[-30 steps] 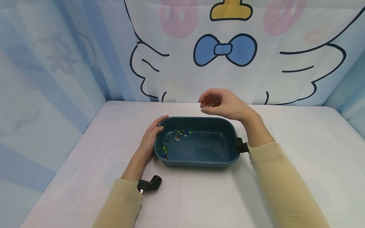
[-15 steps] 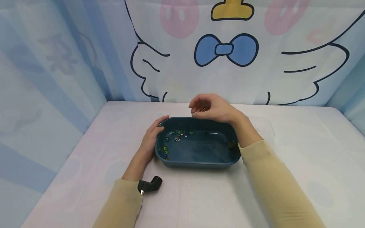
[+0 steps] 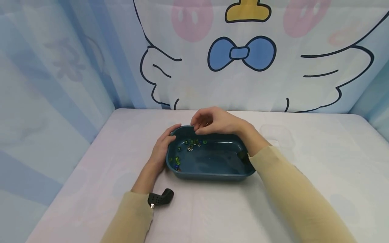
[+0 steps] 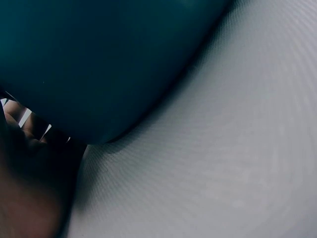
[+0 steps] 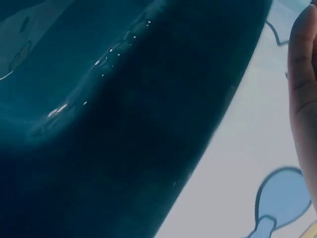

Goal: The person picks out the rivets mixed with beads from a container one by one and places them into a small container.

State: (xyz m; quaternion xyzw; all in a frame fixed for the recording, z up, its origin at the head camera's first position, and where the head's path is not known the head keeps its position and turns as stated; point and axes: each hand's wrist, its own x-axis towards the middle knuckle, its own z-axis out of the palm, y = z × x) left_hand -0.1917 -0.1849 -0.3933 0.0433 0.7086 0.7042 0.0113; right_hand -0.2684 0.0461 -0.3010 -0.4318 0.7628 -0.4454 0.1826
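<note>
Marbles [image 3: 190,144] are lying in the tub [image 3: 212,172] on the worktop; the right hand [image 3: 212,122] is hovering above, fingers curled, possibly knocking them out of reach, while the left hand [image 3: 161,152] is bracing the tub, fingers relaxed.

The basin [image 3: 209,158] lies open from above. Its left wall is blocked by the left hand [image 3: 160,151]. Marbles [image 3: 192,143] crowd its far-left corner.
</note>
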